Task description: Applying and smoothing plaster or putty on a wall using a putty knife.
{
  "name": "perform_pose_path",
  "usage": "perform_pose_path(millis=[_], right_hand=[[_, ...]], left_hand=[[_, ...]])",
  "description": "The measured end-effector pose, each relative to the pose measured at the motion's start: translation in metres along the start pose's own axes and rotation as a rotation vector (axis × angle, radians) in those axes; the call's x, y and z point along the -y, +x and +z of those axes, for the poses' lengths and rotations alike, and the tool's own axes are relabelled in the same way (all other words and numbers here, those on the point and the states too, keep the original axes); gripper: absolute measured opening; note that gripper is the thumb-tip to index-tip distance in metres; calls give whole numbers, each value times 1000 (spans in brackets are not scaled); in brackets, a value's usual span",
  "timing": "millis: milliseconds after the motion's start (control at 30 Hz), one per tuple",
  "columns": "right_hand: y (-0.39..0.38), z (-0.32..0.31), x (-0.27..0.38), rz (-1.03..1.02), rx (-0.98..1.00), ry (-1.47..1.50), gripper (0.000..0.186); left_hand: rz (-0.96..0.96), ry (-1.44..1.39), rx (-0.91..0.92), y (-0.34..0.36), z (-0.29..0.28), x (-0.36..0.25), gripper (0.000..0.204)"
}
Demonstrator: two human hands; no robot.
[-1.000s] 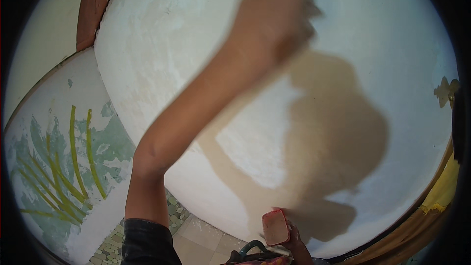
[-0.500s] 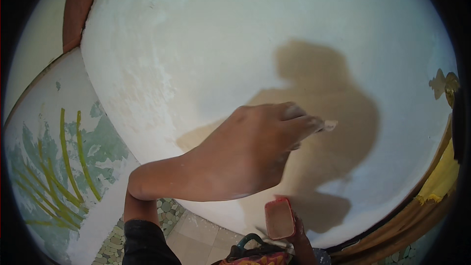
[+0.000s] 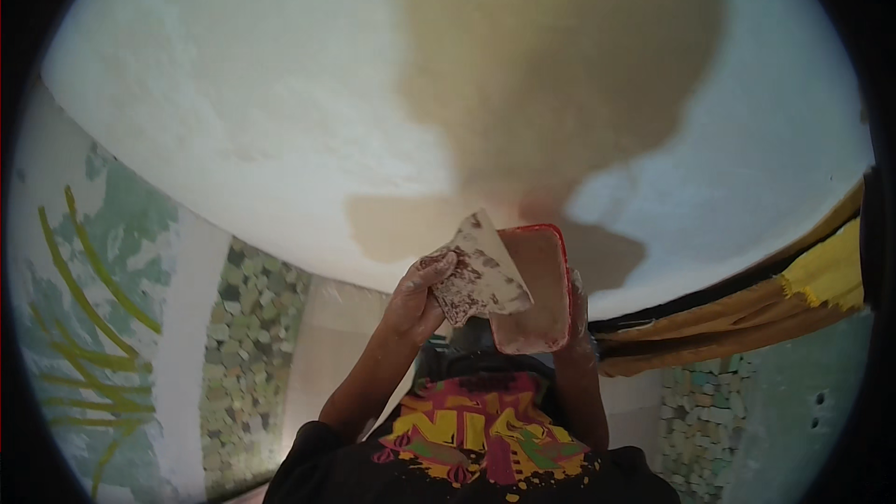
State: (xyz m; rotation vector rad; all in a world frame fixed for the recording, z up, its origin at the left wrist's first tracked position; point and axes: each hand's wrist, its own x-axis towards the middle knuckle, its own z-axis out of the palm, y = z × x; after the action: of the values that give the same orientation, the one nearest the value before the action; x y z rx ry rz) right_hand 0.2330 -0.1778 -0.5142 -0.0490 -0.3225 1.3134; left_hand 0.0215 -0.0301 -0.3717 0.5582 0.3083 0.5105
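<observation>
My left hand, dusted with white, grips a flat, roughly triangular scraper between thumb and fingers. Off-white smears and brown patches cover its face, and its right edge overlaps the opening of a red rectangular tub. Whether the scraper touches the tub cannot be made out. My right hand holds the tub from its right side, with most of the fingers hidden behind it. A pale, smooth paste-like layer shows inside the tub.
A large pale wall with patchy white areas rises ahead, bearing my shadow. At left stands a green-and-white wall with painted yellow-green stalks. Brown cloth and yellow cloth hang at right. Stone-patterned strips run low down.
My left hand has come down from the wall to the tub, and the scraper's broad face now shows. The tub has risen in my right hand. The view has tilted downward.
</observation>
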Motion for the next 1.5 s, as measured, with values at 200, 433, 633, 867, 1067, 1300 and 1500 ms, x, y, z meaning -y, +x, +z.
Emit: perform_pose_path(millis=[200, 433, 633, 867, 1067, 1300, 1500], right_hand=[[6, 32, -1, 32, -239, -236, 48], [41, 31, -35, 282, -199, -34, 56], [38, 29, -58, 485, -330, -227, 59], [51, -1, -80, 523, -402, -502, 51], [93, 35, -81, 191, 146, -1755, 32], [143, 195, -51, -136, 1058, -2180, 53], [165, 187, -56, -137, 1661, -2098, 59]], left_hand=[[158, -331, -177, -16, -30, 53, 43], [364, 373, -422, -30, -10, 51, 44], [641, 541, -455, -33, -39, 75, 67], [445, -108, -436, -17, -113, 110, 72], [471, -422, -141, -26, -104, 85, 74], [433, -431, -187, -23, -96, 74, 71], [336, -482, -150, -9, -94, 67, 64]])
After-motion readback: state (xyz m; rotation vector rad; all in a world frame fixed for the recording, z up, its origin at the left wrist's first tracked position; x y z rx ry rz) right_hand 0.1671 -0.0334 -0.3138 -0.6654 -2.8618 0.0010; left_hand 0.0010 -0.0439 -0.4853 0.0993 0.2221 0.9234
